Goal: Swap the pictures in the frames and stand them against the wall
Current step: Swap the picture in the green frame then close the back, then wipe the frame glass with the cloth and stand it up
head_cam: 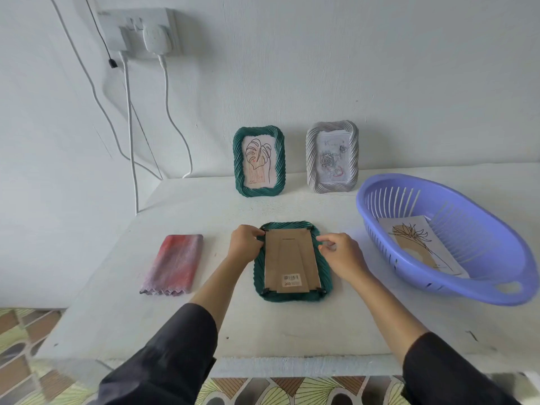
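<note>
Head view: our left hand point(244, 244) has its fingers curled on the far-left corner of the face-down green frame point(258, 277), fingertips at the black corner clip. Our right hand point(340, 252) has its fingers bent and pinches the frame's right edge near the far-right corner, right where the cardboard backing point(292, 255) ends. We cannot tell whether it also has hold of the backing itself.

The frame lies flat at the middle of the white table point(263, 328), back up. Its long axis runs from us toward the wall, with the barcode sticker point(291, 280) at the near end and the stand slot at the far end. Clips sit at all four corners.

A folded red-pink cloth point(175, 263) lies to the left, apart from the frame. On the right is a purple slotted basket point(455, 286) with a loose flower line drawing point(420, 244) inside.

At the back, two frames stand upright against the wall in portrait, fronts toward us: a second green frame point(258, 190) with a leaf drawing, and a grey frame point(332, 187) with a rose picture beside it, not touching. A wall socket point(137, 30) with plugs and cables is up on the left.
</note>
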